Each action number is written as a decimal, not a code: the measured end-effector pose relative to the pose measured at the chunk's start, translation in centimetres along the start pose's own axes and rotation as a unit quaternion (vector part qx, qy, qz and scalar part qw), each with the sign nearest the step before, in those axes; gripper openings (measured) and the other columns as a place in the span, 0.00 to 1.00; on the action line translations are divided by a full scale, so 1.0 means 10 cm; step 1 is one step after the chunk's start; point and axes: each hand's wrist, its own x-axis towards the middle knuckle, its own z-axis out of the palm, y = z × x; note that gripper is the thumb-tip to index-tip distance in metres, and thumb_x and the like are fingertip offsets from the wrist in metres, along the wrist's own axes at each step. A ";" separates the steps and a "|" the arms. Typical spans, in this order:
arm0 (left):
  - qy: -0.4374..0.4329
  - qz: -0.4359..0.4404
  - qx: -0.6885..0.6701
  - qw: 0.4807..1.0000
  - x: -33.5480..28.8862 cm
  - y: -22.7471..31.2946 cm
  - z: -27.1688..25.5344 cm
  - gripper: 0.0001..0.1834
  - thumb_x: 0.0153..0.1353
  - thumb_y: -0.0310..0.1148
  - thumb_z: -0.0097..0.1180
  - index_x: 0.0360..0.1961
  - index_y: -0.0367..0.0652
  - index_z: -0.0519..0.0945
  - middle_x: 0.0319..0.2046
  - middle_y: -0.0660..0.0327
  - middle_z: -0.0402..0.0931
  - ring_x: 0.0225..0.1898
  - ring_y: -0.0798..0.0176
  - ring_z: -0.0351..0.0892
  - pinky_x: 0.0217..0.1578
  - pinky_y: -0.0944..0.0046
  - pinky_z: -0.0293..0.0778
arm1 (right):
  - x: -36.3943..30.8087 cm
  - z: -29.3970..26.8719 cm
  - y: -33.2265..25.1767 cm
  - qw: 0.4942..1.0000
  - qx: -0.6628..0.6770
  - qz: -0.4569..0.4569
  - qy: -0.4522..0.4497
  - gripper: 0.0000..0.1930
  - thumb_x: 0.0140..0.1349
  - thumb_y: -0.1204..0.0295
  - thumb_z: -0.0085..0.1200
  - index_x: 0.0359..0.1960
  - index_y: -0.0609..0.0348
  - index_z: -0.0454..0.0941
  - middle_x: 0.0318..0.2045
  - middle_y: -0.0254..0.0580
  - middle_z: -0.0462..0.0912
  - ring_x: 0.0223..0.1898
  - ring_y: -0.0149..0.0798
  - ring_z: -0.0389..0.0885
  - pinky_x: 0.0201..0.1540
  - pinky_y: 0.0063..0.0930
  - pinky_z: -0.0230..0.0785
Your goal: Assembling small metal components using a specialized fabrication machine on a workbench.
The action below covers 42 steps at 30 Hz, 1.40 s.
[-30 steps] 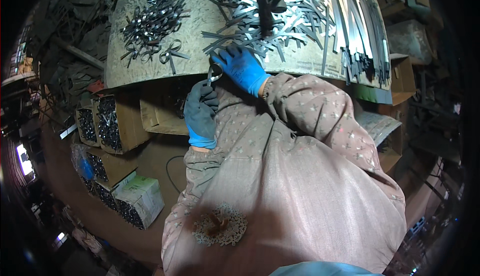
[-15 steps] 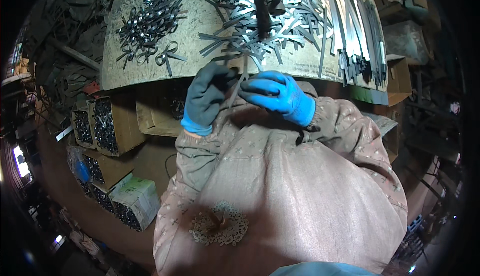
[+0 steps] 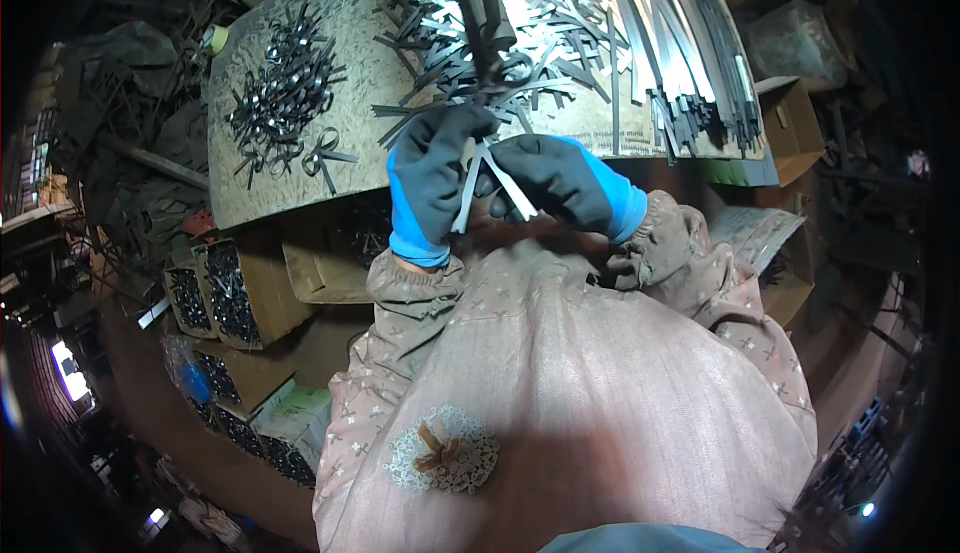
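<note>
At the table's front edge both gloved hands pinch a bent strip (image 3: 512,191) whose two pale tails spread toward me like an upturned V. My left hand (image 3: 432,173), in a dark glove with blue back and cuff, is closed on the strip's left side. Opposite it, my right hand (image 3: 565,181) is closed on the right side. Fingers hide the strip's upper part. Just beyond them stands a dark metal post (image 3: 480,13) with short round bars. A heap of strips (image 3: 555,33), dark and shiny, lies around it.
Looped strips with crossed tails (image 3: 285,88) are piled on the table (image 3: 360,63) at left. Long straight strips (image 3: 690,58) lie side by side at right. Cartons (image 3: 262,293) full of dark pieces stand below left; another carton (image 3: 790,133) is at right. A tape roll (image 3: 215,40) sits at the far left corner.
My right hand has turned, now showing its dark palm side instead of the blue back. The strip's tails have spread apart and come into the light. The whole view has shifted and tilted slightly.
</note>
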 end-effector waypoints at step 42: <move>-0.019 0.119 0.036 0.992 0.41 -0.03 0.06 0.32 0.46 0.07 0.37 0.52 0.36 0.77 0.45 0.50 0.77 0.46 0.53 0.85 0.49 0.60 0.81 | 0.04 -0.34 -0.40 0.943 -0.274 -0.171 0.081 0.14 0.66 0.69 0.56 0.52 0.50 0.83 0.51 0.43 0.81 0.44 0.37 0.83 0.48 0.29 0.76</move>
